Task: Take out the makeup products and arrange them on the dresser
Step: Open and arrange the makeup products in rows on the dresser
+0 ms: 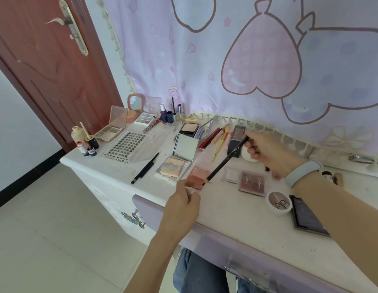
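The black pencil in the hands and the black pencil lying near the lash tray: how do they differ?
The held black pencil is lifted above the dresser, gripped at its upper end by the right hand, with the left hand at its lower tip; the lying black pencil rests flat on the dresser, untouched. The held one looks longer. Both are slim, dark and slanted the same way.

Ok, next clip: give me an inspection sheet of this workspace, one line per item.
Surface: white dresser top, crowded.
Job's things: black pencil held over the top; open palettes, lash tray, brushes, small bottles laid out.
Clutter: round PIPL compact, dark flat box near the front edge.
Hands: right hand grips the pencil's upper end; left hand is at its tip.
Cables: nothing seen.
Surroundings: pink cartoon cloth, red-brown door, tiled floor.
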`<state>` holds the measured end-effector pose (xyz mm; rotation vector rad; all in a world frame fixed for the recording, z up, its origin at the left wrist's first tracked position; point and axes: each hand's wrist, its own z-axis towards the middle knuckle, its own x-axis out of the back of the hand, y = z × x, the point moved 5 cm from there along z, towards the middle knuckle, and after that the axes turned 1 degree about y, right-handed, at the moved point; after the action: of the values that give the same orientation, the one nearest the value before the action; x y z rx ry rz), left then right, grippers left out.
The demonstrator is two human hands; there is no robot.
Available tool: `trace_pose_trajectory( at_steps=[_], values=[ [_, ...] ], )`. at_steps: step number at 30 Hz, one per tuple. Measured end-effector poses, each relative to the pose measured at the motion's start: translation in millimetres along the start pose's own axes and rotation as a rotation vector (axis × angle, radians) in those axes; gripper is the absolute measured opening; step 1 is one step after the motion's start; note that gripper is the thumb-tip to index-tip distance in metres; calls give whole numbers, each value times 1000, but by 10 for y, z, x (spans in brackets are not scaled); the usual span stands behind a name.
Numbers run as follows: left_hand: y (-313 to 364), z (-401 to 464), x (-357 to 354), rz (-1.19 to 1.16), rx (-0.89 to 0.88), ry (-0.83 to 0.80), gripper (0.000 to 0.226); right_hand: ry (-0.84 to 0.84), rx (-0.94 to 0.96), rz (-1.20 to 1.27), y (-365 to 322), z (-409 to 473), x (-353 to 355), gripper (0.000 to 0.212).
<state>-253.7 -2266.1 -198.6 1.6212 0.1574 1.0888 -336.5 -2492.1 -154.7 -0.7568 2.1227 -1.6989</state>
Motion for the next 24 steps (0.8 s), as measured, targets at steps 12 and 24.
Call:
trace_pose_trajectory(
  at_steps=[12, 24],
  values=[
    [363, -50, -145, 463, -304, 289, 9, -129, -29, -500, 191, 17, -380, 30],
    [363, 56, -297, 644, -336, 445, 15, -80, 626, -841, -231, 206, -354, 37]
  ],
)
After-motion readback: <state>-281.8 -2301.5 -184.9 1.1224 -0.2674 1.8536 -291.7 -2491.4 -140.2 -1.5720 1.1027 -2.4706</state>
